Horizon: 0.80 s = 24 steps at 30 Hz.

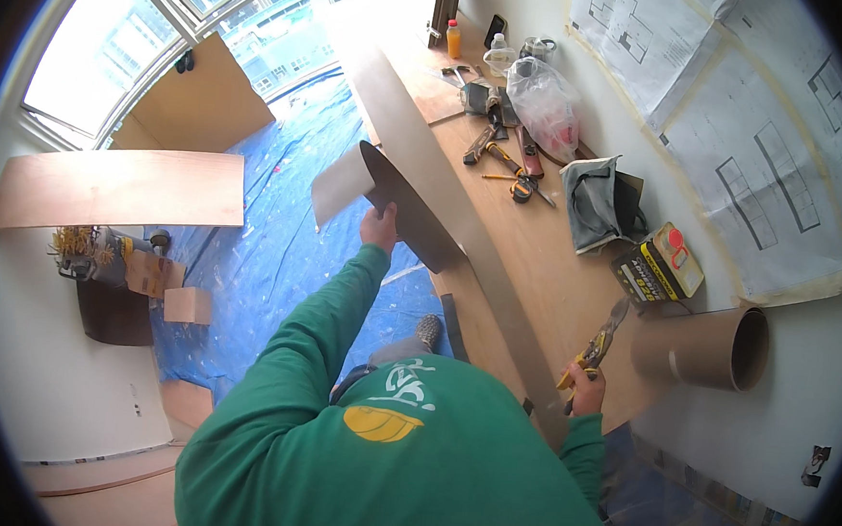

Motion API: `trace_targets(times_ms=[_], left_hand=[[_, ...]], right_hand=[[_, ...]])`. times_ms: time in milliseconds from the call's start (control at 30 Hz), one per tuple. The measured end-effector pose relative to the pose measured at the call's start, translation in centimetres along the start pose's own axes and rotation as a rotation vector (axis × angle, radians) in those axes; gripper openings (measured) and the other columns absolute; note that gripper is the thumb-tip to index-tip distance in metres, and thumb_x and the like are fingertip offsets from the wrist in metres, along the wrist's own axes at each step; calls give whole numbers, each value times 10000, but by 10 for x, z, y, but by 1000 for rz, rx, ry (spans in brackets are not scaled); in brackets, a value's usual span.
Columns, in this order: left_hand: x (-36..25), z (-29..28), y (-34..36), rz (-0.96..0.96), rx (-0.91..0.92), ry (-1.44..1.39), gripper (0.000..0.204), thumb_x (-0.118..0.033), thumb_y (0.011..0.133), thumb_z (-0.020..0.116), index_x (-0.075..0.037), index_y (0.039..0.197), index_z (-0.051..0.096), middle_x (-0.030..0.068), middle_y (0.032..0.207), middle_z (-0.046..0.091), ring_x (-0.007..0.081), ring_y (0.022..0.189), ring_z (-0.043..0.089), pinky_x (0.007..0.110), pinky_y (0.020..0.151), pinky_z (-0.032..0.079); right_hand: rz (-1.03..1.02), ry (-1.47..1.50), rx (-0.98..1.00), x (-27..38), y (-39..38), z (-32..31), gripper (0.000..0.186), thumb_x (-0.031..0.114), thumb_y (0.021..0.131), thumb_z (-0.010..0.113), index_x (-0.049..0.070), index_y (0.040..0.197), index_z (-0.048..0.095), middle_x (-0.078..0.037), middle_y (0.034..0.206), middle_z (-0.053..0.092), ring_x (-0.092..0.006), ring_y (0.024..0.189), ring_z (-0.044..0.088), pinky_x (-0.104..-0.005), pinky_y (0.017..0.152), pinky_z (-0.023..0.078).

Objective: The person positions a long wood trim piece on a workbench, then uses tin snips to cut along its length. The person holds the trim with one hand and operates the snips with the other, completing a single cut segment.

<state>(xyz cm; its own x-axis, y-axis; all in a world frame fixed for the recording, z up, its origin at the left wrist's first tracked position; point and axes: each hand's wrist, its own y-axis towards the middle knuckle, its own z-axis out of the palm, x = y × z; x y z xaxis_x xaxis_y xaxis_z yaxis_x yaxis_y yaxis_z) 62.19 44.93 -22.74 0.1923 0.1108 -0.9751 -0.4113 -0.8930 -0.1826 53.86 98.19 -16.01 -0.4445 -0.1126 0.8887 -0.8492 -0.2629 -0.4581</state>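
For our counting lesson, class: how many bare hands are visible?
2: the left hand gripping the curled brown sheet, the right hand around the yellow-handled snips.

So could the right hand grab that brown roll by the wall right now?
Probably not yet: the right hand is gripping yellow-handled snips, though the way across the wooden board to the brown roll looks free.

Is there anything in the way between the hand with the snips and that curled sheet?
Nothing visible stands in the way: between the right hand, which holds the snips, and the curled sheet lie just the wooden tabletop and a flat grey strip.
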Motion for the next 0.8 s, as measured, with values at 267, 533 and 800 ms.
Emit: trace_targets(times_ms=[267, 533, 800], left_hand=[[62, -11, 24, -186, -234, -12, 393, -296, 903, 747, 64, 1026, 646, 166, 922, 717, 239, 757, 716, 386, 619, 599], [118, -21, 53, -365, -271, 279, 579, -342, 872, 780, 87, 1203, 577, 211, 1014, 708, 272, 777, 712, 383, 591, 582], [150, -16, 56, -362, -206, 353, 780, -265, 846, 769, 31, 1477, 418, 175, 1011, 709, 280, 896, 694, 393, 828, 545]], right_hand=[[69, -111, 147, -10, -10, 26, 195, 150, 876, 735, 30, 996, 638, -15, 856, 642, -125, 790, 616, -285, 739, 496], [116, -400, 195, -31, 1, 63, 277, 259, 845, 769, 17, 898, 644, -6, 745, 585, -114, 687, 540, -310, 625, 453], [228, -763, 262, -26, 29, 133, 533, 416, 797, 798, -65, 980, 659, -142, 802, 674, -240, 730, 629, -398, 675, 510]])
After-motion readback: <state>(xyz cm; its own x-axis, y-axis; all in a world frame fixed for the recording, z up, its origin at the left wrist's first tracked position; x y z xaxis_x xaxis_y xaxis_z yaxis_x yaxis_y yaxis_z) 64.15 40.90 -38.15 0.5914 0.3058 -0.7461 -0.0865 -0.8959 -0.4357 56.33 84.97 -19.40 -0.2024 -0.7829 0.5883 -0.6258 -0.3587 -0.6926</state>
